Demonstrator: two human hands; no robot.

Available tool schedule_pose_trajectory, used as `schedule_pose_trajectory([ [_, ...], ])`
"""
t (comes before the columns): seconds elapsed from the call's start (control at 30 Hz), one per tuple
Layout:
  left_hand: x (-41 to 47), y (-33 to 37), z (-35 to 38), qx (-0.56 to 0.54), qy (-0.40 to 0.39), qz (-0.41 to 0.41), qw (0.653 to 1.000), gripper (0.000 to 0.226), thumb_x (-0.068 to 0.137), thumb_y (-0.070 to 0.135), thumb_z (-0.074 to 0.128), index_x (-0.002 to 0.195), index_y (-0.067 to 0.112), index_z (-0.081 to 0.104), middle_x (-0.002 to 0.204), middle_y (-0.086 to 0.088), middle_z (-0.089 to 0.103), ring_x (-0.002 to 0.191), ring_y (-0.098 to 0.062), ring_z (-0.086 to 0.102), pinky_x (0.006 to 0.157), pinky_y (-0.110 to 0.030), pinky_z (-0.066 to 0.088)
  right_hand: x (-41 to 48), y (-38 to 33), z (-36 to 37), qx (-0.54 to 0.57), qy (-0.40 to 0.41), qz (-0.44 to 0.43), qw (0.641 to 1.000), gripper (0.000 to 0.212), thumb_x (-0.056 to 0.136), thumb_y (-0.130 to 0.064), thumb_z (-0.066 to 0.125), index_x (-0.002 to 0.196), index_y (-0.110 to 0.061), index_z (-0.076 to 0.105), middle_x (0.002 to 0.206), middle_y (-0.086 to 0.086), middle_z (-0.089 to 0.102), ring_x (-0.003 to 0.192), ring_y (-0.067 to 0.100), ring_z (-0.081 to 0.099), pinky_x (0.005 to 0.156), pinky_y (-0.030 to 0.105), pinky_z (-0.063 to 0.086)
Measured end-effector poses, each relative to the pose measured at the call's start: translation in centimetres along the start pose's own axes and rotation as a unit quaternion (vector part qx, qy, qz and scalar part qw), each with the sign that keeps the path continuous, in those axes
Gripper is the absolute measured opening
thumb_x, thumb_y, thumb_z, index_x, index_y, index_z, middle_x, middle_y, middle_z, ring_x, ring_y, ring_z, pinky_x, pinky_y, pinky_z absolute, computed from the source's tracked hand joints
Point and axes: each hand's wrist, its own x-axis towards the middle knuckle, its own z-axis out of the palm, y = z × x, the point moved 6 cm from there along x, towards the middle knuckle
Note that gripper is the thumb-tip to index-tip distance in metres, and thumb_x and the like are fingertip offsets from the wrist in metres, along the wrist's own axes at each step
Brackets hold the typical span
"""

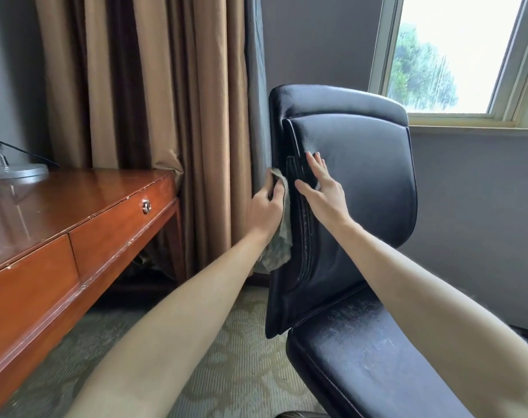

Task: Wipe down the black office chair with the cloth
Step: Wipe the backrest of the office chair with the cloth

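The black office chair point(362, 182) stands right of centre, its leather backrest facing me and its worn seat at the lower right. My left hand point(267, 208) grips a grey-green cloth point(279, 245) against the backrest's left side edge, and the cloth hangs down below the hand. My right hand point(321, 188) lies flat on the front of the backrest with its fingers straight, just right of the seam.
A reddish wooden desk point(76, 224) with a drawer and a metal pull fills the left side, with a lamp base point(14, 171) on it. Brown curtains point(154, 86) hang behind. A window point(455, 52) is at the upper right. Patterned carpet lies below.
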Motion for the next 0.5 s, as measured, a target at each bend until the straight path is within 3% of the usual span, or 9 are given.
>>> schedule_pose_trajectory([
  [0.1, 1.7, 2.1, 0.0, 0.035, 0.039, 0.034, 0.998, 0.047, 0.104, 0.033, 0.042, 0.149, 0.017, 0.041, 0.12, -0.009, 0.068, 0.112, -0.024, 0.06, 0.074, -0.008, 0.033, 0.1, 0.1, -0.3, 0.008, 0.006, -0.006, 1.0, 0.064, 0.091, -0.024, 0.058, 0.149, -0.035, 0.031, 0.159, -0.011, 0.019, 0.146, 0.0, 0.008, 0.121, 0.037, 0.015],
  [0.2, 2.7, 3.3, -0.1, 0.058, 0.054, 0.057, 0.995, 0.053, 0.103, 0.022, 0.047, 0.153, 0.018, 0.029, 0.121, -0.012, 0.067, 0.106, -0.025, 0.063, 0.076, -0.001, 0.032, -0.2, 0.8, 0.1, -0.075, 0.006, -0.015, 0.997, 0.07, 0.092, -0.024, 0.058, 0.151, -0.034, 0.022, 0.162, -0.005, 0.004, 0.148, 0.01, -0.005, 0.118, 0.053, -0.001],
  [0.23, 2.6, 3.2, 0.0, 0.068, 0.053, 0.063, 0.994, 0.055, 0.102, 0.02, 0.048, 0.153, 0.019, 0.026, 0.116, -0.013, 0.069, 0.096, -0.024, 0.065, 0.075, -0.001, 0.036, -0.4, 1.2, 0.3, -0.092, 0.006, -0.009, 0.996, 0.073, 0.091, -0.026, 0.058, 0.152, -0.037, 0.018, 0.162, -0.003, -0.003, 0.148, 0.014, -0.009, 0.115, 0.056, -0.003],
  [0.3, 2.2, 2.3, 0.4, 0.099, 0.053, 0.078, 0.991, 0.061, 0.102, 0.019, 0.049, 0.155, 0.022, 0.02, 0.103, -0.012, 0.072, 0.08, -0.02, 0.064, 0.076, -0.014, 0.046, -0.9, 2.1, 0.6, -0.08, 0.004, 0.009, 0.997, 0.077, 0.091, -0.028, 0.059, 0.151, -0.041, 0.014, 0.162, 0.0, -0.009, 0.148, 0.017, -0.013, 0.114, 0.062, 0.0],
  [0.33, 2.0, 1.8, 0.7, 0.115, 0.056, 0.083, 0.988, 0.063, 0.101, 0.02, 0.049, 0.156, 0.022, 0.017, 0.102, -0.011, 0.072, 0.08, -0.021, 0.065, 0.079, -0.019, 0.048, -1.1, 2.5, 0.8, -0.067, 0.0, 0.012, 0.998, 0.079, 0.09, -0.028, 0.06, 0.151, -0.042, 0.011, 0.162, 0.0, -0.009, 0.148, 0.016, -0.013, 0.115, 0.063, 0.004],
  [0.43, 1.5, 0.7, 1.3, 0.111, 0.077, 0.086, 0.987, 0.071, 0.101, 0.019, 0.05, 0.157, 0.016, 0.007, 0.131, -0.007, 0.062, 0.108, -0.025, 0.063, 0.086, -0.01, 0.035, -1.9, 3.3, 1.4, -0.08, -0.018, -0.002, 0.997, 0.088, 0.088, -0.025, 0.063, 0.151, -0.043, 0.003, 0.162, -0.001, -0.006, 0.148, 0.016, -0.014, 0.116, 0.061, 0.011],
  [0.5, 1.6, 0.2, 1.6, 0.107, 0.081, 0.088, 0.987, 0.069, 0.1, 0.017, 0.051, 0.156, 0.013, 0.012, 0.137, -0.005, 0.058, 0.115, -0.024, 0.06, 0.086, -0.008, 0.031, -2.2, 3.8, 1.6, -0.097, -0.024, -0.01, 0.995, 0.093, 0.087, -0.021, 0.064, 0.151, -0.042, 0.0, 0.162, -0.003, -0.007, 0.147, 0.016, -0.015, 0.116, 0.061, 0.011],
])
